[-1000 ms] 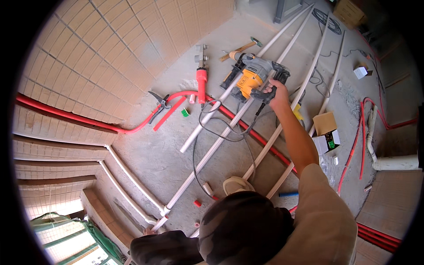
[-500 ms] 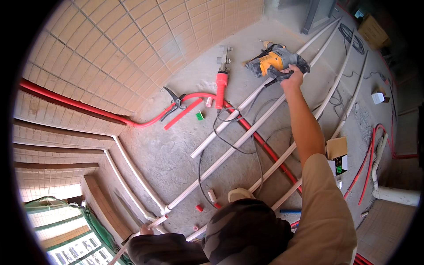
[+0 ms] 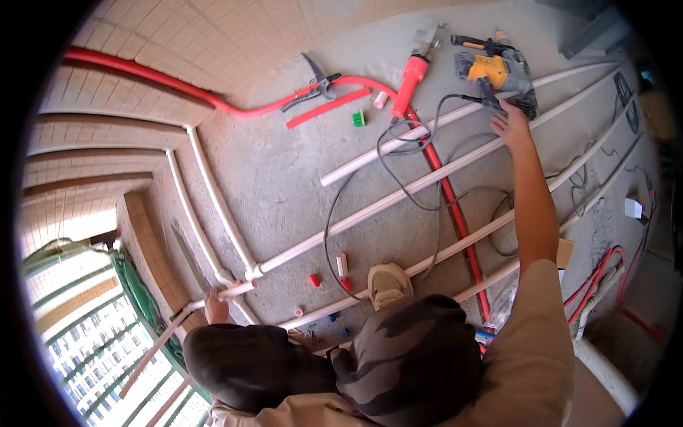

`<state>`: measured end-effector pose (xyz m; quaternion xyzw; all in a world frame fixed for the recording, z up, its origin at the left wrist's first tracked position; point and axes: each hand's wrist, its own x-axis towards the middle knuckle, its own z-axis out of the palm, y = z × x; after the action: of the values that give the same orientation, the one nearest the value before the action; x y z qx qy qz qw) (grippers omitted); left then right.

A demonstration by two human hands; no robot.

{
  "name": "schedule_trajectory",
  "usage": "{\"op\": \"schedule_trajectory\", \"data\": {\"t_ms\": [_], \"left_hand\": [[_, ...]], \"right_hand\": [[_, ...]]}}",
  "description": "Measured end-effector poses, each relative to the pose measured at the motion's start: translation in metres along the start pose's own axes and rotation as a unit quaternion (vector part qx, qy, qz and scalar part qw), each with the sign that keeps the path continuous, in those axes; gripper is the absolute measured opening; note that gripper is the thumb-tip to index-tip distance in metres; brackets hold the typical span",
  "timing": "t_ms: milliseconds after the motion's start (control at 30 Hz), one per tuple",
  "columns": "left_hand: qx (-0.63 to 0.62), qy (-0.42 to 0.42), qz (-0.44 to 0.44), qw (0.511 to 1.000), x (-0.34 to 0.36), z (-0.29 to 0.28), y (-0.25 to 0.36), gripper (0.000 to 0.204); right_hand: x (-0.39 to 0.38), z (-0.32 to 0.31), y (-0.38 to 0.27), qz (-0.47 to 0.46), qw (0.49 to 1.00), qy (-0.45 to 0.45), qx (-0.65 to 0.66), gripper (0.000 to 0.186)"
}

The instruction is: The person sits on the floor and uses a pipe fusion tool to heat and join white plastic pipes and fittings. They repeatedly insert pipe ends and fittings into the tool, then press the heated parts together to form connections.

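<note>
At the far right, a yellow and black rotary hammer drill rests on the floor against the pale pipes. My right hand is at its black rear handle, fingers stretched out rather than wrapped round it. Low on the left, my left hand grips a pale plastic pipe, whose near end juts out past the fingers. Beside the drill lies a red-handled pipe welding tool. Left of that are black pipe cutters and a strip of red pipe.
Long pale pipes cross the floor diagonally over a red pipe. A black cable loops across them. Short pipe offcuts lie near my shoe. A tiled wall stands ahead; a netted window opening is at left.
The view has shifted, so the floor things sit higher and farther right. The drill has turned and settled on the floor; my right hand's grip on its handle has loosened. My left hand keeps the pipe.
</note>
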<state>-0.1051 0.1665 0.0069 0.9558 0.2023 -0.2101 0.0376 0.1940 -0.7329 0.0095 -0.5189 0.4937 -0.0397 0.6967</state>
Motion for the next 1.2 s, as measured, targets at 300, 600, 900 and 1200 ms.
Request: {"op": "schedule_trajectory", "data": {"t_ms": [300, 600, 900, 1200], "left_hand": [[-0.014, 0.105, 0.066, 0.992, -0.06, -0.079, 0.098, 0.021], [-0.236, -0.138, -0.012, 0.962, -0.171, -0.159, 0.159, 0.014], [-0.26, -0.145, 0.105, 0.949, -0.183, -0.163, 0.179, 0.022], [-0.19, -0.023, 0.095, 0.977, -0.101, -0.063, 0.115, 0.031]], "right_hand": [[-0.212, 0.08, 0.119, -0.31, 0.779, -0.415, -0.353, 0.019], [-0.32, 0.215, 0.274, -0.506, 0.439, -0.628, -0.396, 0.017], [-0.357, 0.247, 0.341, -0.529, 0.316, -0.624, -0.48, 0.027], [-0.347, 0.235, 0.322, -0.541, 0.305, -0.573, -0.534, 0.024]]}}
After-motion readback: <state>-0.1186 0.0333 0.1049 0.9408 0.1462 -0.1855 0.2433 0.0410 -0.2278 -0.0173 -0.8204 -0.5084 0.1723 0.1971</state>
